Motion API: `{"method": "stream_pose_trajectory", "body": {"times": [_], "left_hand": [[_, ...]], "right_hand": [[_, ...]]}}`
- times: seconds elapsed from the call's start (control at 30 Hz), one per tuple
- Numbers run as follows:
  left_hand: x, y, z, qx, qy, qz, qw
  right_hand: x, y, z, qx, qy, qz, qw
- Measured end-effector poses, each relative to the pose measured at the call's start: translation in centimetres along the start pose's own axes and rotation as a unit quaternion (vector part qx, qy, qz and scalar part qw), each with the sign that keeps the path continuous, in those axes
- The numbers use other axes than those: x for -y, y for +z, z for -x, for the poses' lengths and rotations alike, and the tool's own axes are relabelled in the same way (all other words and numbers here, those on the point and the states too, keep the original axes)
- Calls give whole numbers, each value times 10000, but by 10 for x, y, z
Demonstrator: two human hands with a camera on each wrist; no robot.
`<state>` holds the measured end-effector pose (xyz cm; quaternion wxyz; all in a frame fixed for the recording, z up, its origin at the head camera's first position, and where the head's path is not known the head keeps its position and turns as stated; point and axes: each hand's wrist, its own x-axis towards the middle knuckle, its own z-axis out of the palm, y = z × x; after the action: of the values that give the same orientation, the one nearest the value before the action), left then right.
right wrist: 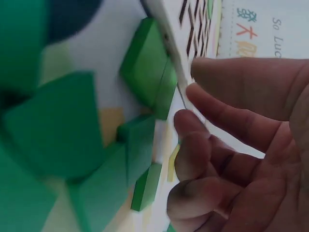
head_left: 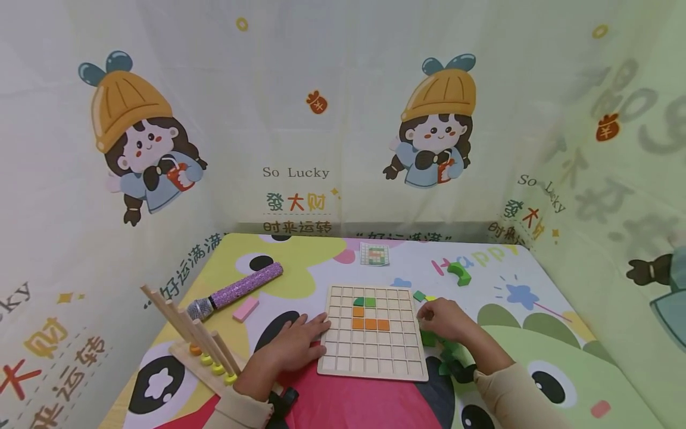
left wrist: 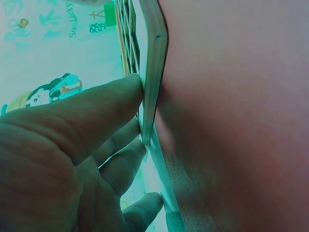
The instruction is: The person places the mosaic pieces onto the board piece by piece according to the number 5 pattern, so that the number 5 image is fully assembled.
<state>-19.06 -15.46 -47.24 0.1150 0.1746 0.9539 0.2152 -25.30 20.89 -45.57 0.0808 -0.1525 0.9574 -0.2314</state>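
A wooden grid board [head_left: 370,368] lies flat in the head view, with orange tiles [head_left: 371,324] and green tiles [head_left: 370,302] in some squares. Against its left edge rests my left hand [head_left: 299,341], fingers spread. The left wrist view shows that hand's thumb [left wrist: 111,94] touching the board's side. Beside the right edge is my right hand [head_left: 445,320], its fingers loosely bent. In the right wrist view, thumb and index fingertips [right wrist: 195,92] are close together near the board's edge, and no piece shows between them. Green blocks [right wrist: 145,63] lie below this hand.
A small pattern card [head_left: 374,255] lies behind the board. To the left are a purple glittery microphone [head_left: 246,286], a pink block [head_left: 246,309] and a wooden peg stand [head_left: 179,351] with coloured rings. A green arch block [head_left: 460,274] sits at the back right.
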Motion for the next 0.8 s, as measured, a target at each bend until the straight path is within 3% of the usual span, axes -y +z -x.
{"method": "stream_pose_trajectory", "body": {"times": [0.23,0.53,0.67,0.8], "left_hand": [[1,0,1,-5,8,41,10000],[-2,-1,0,8,0,45,10000],[-3,-1,1,-6,7,30,10000],[-2,0,0,-7,-13,22,10000]], "right_hand": [[-3,5,7,102,249,429,9987],[-3,7,6,-13,452,473,9979],[-5,6,7,-74,290,400,9988],[-9,0,8,-102,39,-43,9999]]}}
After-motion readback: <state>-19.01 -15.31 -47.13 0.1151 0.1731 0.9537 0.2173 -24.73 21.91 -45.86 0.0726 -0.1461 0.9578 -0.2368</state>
